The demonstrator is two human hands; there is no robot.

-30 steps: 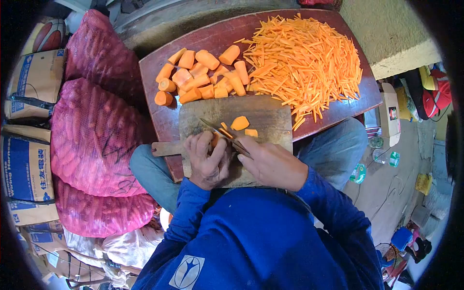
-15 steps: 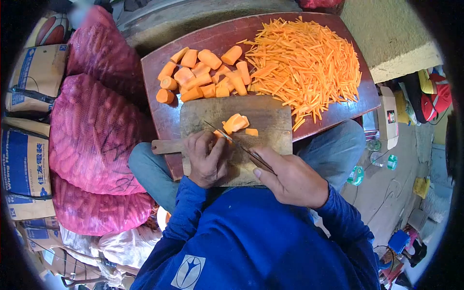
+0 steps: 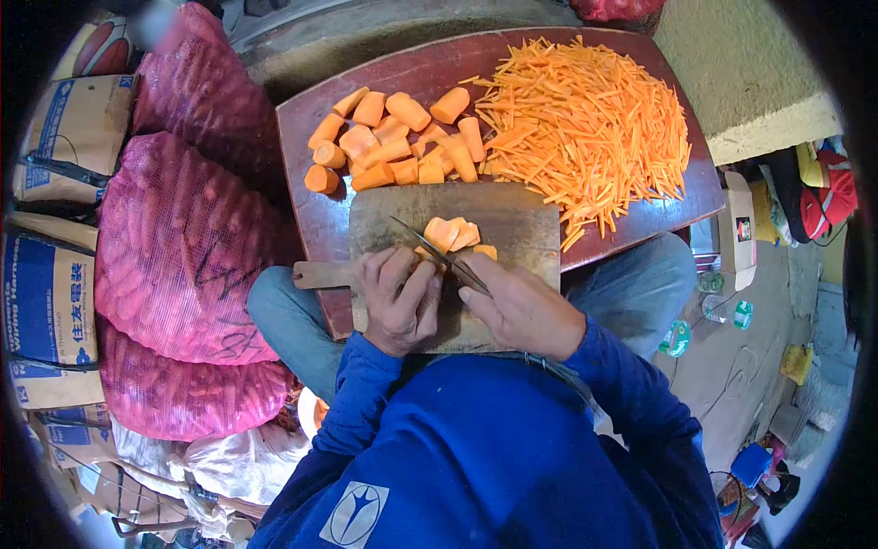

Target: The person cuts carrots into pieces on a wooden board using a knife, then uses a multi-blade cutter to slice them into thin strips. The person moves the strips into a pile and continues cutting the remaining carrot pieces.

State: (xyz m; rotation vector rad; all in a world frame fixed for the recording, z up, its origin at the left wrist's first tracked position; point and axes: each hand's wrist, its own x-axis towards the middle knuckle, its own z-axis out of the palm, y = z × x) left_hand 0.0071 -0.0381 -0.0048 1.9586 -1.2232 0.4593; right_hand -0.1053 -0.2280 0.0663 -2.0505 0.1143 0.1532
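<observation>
My right hand (image 3: 523, 309) is wrapped around the handle of a knife (image 3: 414, 238). The blade slants up and left across the wooden cutting board (image 3: 517, 209), beside the fingertips of my left hand (image 3: 399, 300). Those fingers are curled down on a piece of carrot (image 3: 422, 253), mostly hidden under the hand and behind the blade. Just beyond the knife lie cut carrot chunks (image 3: 450, 234), close to the blade. The board rests at the near edge of the table, its handle pointing left.
On the dark red table (image 3: 315, 210) lie several peeled carrot pieces (image 3: 389, 151) and a big heap of carrot sticks (image 3: 594, 128). Pink mesh sacks (image 3: 183, 247) and cardboard boxes (image 3: 55, 311) stand at left. Plastic bottles (image 3: 722, 311) lie on the floor at right.
My right hand and the knife have moved left, closer to my left hand. The left hand keeps its place on the carrot piece. The whole view has shifted slightly.
</observation>
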